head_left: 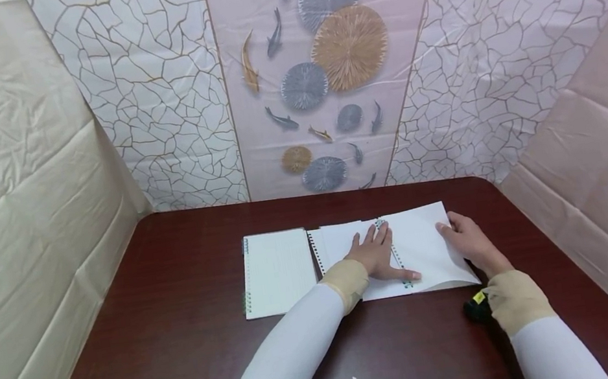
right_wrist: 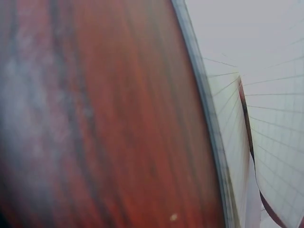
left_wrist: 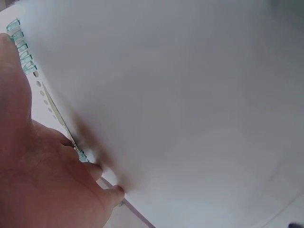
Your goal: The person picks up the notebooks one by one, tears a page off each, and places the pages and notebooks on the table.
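A ring-bound notebook (head_left: 423, 243) lies open, its white right-hand page lifted a little along the outer edge. My left hand (head_left: 375, 257) rests with spread fingers over its spine, across the green binding rings (left_wrist: 24, 50). With thumb and fingers, my right hand (head_left: 469, 242) pinches the outer edge of that page. From the right wrist, lined sheets (right_wrist: 280, 123) show beneath the raised page; the right hand itself is out of that view. Left of this notebook, a second ring-bound notebook (head_left: 279, 272) shows a lined page and is not touched by either hand.
Near my right wrist, a small black object with a yellow label (head_left: 477, 306) lies on the dark red-brown table (head_left: 185, 338). A tiny white speck (head_left: 354, 378) is close to the front. Patterned cloth (head_left: 173, 104) hangs behind the table, with beige cloth on both sides.
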Demonstrator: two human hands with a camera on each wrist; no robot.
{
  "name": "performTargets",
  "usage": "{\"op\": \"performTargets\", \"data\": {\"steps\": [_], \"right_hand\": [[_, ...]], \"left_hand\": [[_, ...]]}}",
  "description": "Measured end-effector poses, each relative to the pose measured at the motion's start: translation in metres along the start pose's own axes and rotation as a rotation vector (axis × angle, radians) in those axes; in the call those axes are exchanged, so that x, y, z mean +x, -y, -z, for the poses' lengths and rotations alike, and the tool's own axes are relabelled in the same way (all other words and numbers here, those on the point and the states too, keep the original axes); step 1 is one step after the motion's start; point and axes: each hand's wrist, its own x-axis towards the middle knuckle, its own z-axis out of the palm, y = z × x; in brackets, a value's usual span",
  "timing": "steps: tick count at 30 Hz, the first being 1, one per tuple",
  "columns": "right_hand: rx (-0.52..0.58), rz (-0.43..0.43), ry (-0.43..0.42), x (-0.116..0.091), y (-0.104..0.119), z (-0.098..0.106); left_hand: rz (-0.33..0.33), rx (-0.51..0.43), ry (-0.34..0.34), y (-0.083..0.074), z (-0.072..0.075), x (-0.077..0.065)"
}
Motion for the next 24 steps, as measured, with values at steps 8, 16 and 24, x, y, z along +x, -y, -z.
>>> {"op": "performTargets", "data": {"steps": [8,16,24], "right_hand": [[0.106,0.025,0.028,-0.007,-0.006,0.006],[0.14,-0.078,0.045,-0.009,0.002,0.007],[-0.141,0.119,-0.153,-0.024,0.015,0.005]], "left_hand": [[0.029,-0.003,0.036,0.004,-0.017,0.024],[0.015,-0.031,0.067,0.006,-0.024,0.034],[0.026,-0.027,0.068,0.004,-0.012,0.019]]}}
